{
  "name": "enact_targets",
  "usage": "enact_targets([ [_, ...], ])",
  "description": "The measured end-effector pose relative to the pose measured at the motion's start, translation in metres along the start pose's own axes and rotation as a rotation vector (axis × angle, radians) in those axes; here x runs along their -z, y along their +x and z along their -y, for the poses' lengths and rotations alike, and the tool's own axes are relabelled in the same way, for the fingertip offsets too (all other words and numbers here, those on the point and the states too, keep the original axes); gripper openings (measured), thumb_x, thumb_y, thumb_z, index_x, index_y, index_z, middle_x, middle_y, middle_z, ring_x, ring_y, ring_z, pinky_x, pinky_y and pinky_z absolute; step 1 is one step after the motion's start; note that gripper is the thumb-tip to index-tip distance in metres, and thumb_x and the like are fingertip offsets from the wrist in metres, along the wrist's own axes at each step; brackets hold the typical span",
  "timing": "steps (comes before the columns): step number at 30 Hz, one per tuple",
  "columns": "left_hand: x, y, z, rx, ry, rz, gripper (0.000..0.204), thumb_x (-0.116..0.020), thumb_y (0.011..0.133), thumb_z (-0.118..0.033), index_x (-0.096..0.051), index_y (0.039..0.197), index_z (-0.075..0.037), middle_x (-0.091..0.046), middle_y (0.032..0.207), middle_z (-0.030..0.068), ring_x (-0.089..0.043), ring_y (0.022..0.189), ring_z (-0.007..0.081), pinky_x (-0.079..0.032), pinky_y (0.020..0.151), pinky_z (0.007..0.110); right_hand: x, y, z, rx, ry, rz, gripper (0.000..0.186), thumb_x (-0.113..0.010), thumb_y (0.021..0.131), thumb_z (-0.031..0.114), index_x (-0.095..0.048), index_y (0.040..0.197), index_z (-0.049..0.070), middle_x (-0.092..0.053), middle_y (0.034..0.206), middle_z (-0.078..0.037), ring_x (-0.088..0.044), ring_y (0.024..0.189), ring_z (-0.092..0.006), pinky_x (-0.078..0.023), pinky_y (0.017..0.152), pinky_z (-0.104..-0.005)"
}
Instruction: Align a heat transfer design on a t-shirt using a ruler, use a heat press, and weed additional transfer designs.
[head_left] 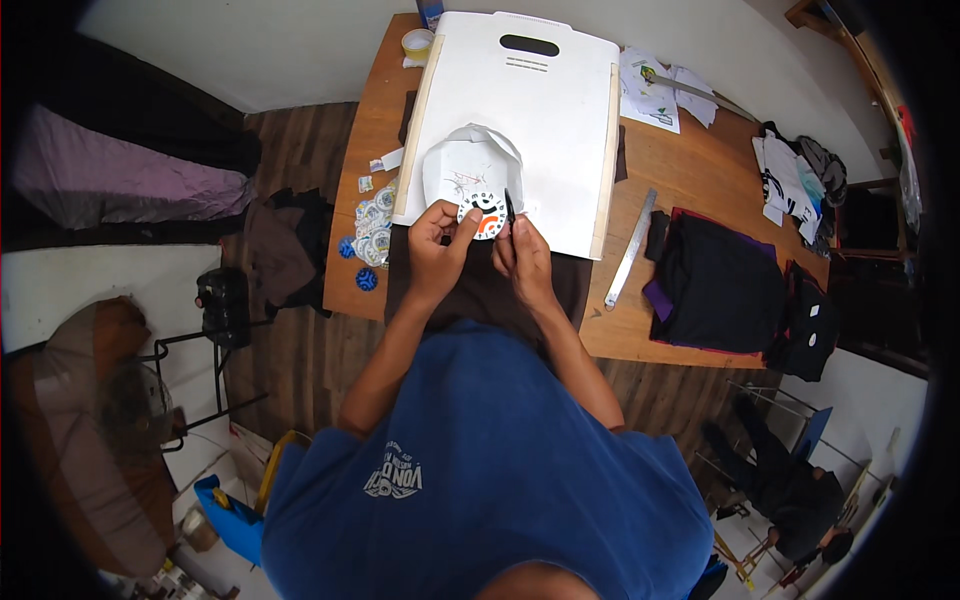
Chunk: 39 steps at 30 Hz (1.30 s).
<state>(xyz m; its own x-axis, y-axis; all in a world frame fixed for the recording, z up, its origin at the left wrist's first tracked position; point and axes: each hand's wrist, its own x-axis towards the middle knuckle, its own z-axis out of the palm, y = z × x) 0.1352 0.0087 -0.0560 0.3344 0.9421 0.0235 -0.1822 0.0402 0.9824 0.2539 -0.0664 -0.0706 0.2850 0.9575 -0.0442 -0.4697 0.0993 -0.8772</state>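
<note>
The round printed sticker (484, 215), white with a black ring and an orange mark, sits at the near edge of the big white board (560, 110), held between both hands. The left hand (437, 245) pinches its left rim, thumb and fingers closed on it. The right hand (522, 250) is closed around a slim black tool (509, 207), probably a craft knife or pen, though the view is too small to settle which; its tip stands at the sticker's right edge.

Just behind the sticker lies a curled white backing sheet (470, 165) with faint scribbles. The board rests on a wooden table (690, 170), over a dark cloth (480, 290) that hangs off the near edge. To the left, a heap of similar round stickers (372, 228), some blue, lies on the table beside the board. A metal ruler (630, 250) lies to the right, then folded black garments (715, 285), with papers (650, 95) and a roll of tape (417, 42) at the far side.

Risks, as I judge them: the tool's tip is touching or nearly touching the left fingertips, so a slip could nick a finger or cut into the printed face. The sticker is held only by 1 rim, so pressure from the tool could bend or crease it.
</note>
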Motion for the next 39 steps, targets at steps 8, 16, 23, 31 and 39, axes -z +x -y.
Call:
enact_targets([
  [8,-0.002,-0.001,-0.005,0.031,-0.061,-0.015,0.013,-0.069,0.098,-0.008,-0.063,0.088,-0.002,-0.069,0.081,0.0003,-0.058,0.07,0.0015,-0.045,0.065,0.019,-0.004,0.0,-0.002,0.035,0.073,0.01,0.034,-0.038,0.113,0.034,-0.055,0.106,0.005,-0.033,0.059,0.005,-0.028,0.049,-0.0058,-0.03,0.048,-0.0225],
  [16,-0.004,-0.002,-0.011,0.033,-0.088,-0.059,0.017,-0.067,0.1,-0.01,-0.06,0.086,-0.004,-0.065,0.079,-0.0014,-0.056,0.07,0.0012,-0.043,0.064,0.018,-0.002,0.003,-0.003,-0.024,0.088,0.012,0.039,-0.032,0.113,0.036,-0.051,0.105,0.003,-0.041,0.061,-0.002,-0.037,0.051,-0.0109,-0.034,0.051,-0.0251],
  [23,-0.004,0.001,-0.008,0.069,-0.145,-0.181,0.022,-0.066,0.102,-0.018,-0.056,0.084,-0.009,-0.06,0.075,-0.0029,-0.049,0.066,0.0022,-0.037,0.061,0.019,-0.014,-0.001,-0.01,-0.001,0.011,0.099,0.04,-0.03,0.113,0.039,-0.048,0.108,0.004,-0.042,0.062,-0.004,-0.041,0.053,-0.0142,-0.038,0.053,-0.0262],
  [31,-0.009,-0.001,-0.013,0.089,-0.213,-0.164,0.02,-0.067,0.102,-0.018,-0.057,0.089,-0.007,-0.064,0.077,-0.0002,-0.053,0.068,0.0027,-0.039,0.061,0.019,-0.014,0.008,-0.019,0.072,0.031,0.057,0.036,-0.035,0.113,0.037,-0.05,0.108,0.005,-0.044,0.064,-0.003,-0.04,0.052,-0.0121,-0.038,0.051,-0.0258],
  [39,-0.007,-0.007,-0.005,0.051,-0.161,-0.019,0.013,-0.066,0.102,-0.012,-0.06,0.096,-0.002,-0.068,0.087,0.0027,-0.061,0.075,0.0031,-0.048,0.067,0.019,-0.029,0.015,0.007,-0.069,-0.027,-0.185,0.019,-0.065,0.103,0.021,-0.056,0.107,0.005,-0.057,0.075,0.003,-0.047,0.06,-0.0023,-0.035,0.051,-0.02],
])
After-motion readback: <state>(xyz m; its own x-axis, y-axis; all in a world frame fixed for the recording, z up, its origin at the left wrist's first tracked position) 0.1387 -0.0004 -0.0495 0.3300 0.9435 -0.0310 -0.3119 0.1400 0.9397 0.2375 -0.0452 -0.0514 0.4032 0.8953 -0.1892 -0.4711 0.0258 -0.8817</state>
